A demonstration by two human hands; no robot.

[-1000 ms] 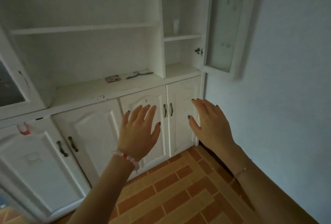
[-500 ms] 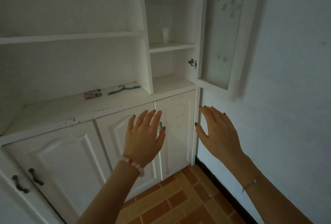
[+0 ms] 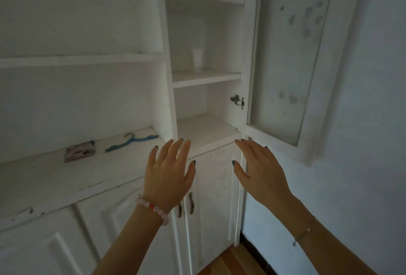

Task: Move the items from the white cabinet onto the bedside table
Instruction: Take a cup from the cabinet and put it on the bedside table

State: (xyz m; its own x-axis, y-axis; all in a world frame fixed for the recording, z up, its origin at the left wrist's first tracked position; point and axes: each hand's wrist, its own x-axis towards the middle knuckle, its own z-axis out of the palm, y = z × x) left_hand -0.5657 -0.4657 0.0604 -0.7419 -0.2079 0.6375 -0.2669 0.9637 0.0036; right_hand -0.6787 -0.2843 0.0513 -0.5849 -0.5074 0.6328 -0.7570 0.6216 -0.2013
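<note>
Both hands, the left hand [image 3: 168, 176] and right hand [image 3: 259, 173], are spread wide and hold nothing. The cup [image 3: 197, 59] sits on a shelf in the white cabinet [image 3: 167, 90], the hanger [image 3: 131, 142] and small packet [image 3: 80, 153] on its counter [image 3: 55, 178], all yet to move

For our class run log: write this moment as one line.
left hand: open, empty | right hand: open, empty | cup: middle shelf | hanger: counter
</note>
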